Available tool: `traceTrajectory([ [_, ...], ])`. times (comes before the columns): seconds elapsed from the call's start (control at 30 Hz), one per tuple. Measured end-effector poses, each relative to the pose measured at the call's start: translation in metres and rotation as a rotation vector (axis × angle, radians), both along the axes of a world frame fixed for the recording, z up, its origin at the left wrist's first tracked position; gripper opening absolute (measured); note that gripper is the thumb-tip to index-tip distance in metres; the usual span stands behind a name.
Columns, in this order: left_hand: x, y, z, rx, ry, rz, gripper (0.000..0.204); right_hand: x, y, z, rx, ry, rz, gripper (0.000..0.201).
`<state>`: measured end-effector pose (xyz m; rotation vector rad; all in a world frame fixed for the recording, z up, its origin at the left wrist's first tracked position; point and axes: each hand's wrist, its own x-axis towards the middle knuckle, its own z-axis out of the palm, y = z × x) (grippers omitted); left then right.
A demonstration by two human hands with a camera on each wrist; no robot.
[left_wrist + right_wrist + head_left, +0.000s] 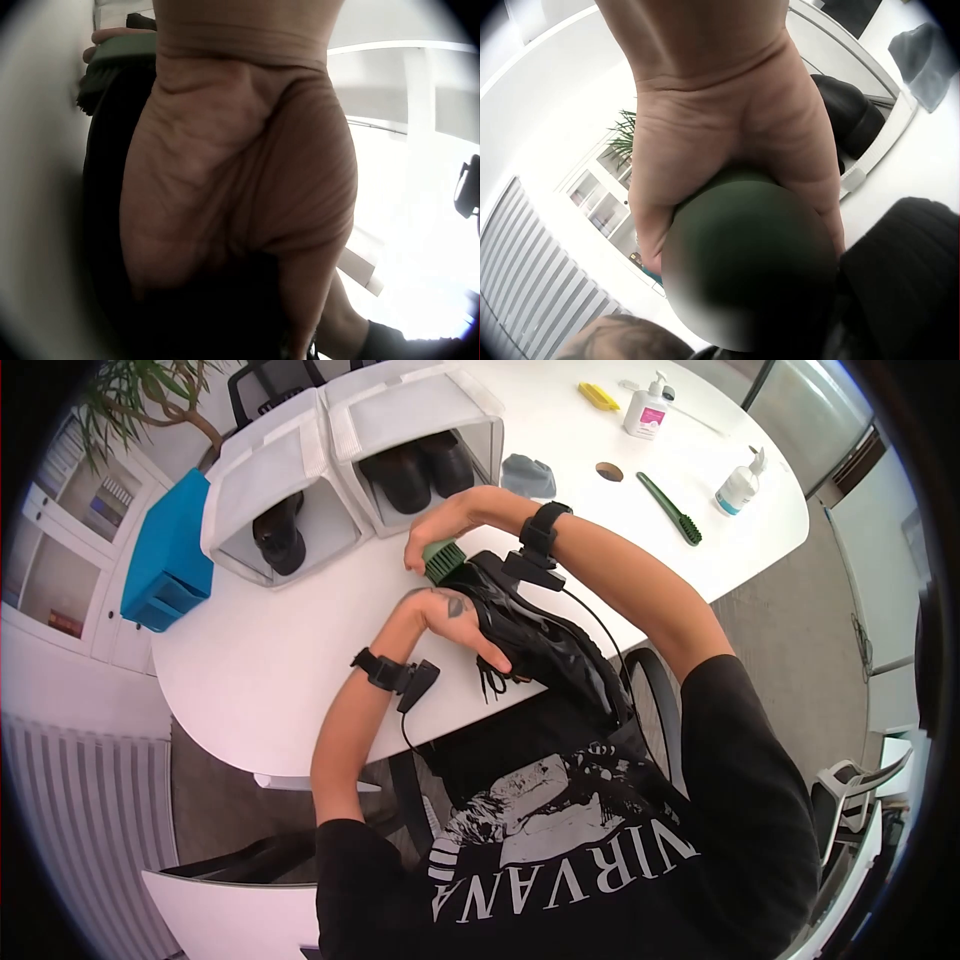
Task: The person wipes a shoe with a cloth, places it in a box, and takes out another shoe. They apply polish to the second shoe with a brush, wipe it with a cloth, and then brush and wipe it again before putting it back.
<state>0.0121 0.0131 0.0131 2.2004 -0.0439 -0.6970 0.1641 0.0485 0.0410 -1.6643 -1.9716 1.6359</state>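
A glossy black lace-up shoe (560,655) is held on its side over the table's front edge, close to the person's shirt. My left hand (462,618) grips it by the opening, thumb along the upper and the other fingers hidden; dark laces (490,682) dangle beneath. In my right hand (445,522) is a green scrub brush (441,563), its bristles right at the shoe's far end. The right wrist view shows the brush's rounded green body (742,232) between thumb and fingers. From the left wrist, the brush (120,54) appears beyond the palm, beside the dark shoe.
Two clear-fronted shoe boxes (345,540) with black shoes stand at the back left, beside a blue bin (170,550). A grey cloth (528,476), a long green brush (668,507), two pump bottles (648,410) and a yellow object (599,397) lie farther right on the white table.
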Motion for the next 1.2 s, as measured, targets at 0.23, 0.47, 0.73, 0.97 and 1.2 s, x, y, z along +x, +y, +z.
traceTrajectory([
  [0.23, -0.001, -0.005, 0.004, 0.132, -0.074, -0.018, 0.069, 0.005, 0.000, 0.021, -0.012, -0.140, 0.121, 0.067],
  [0.47, 0.006, 0.007, -0.013, -0.305, -0.141, -0.070, 0.067, -0.003, -0.111, 0.052, 0.588, -0.271, -0.002, 0.085],
  [0.73, 0.001, 0.004, -0.011, -0.307, -0.105, -0.067, 0.042, -0.016, -0.242, 0.058, 0.843, -0.235, -0.161, 0.089],
  [0.97, 0.006, 0.003, -0.010, -0.100, -0.042, -0.130, 0.043, -0.041, -0.289, 0.071, 0.909, -0.328, -0.063, 0.086],
  [1.2, 0.002, 0.006, -0.019, -0.194, -0.140, -0.031, 0.056, 0.005, -0.190, 0.029, 0.935, -0.287, -0.242, 0.089],
])
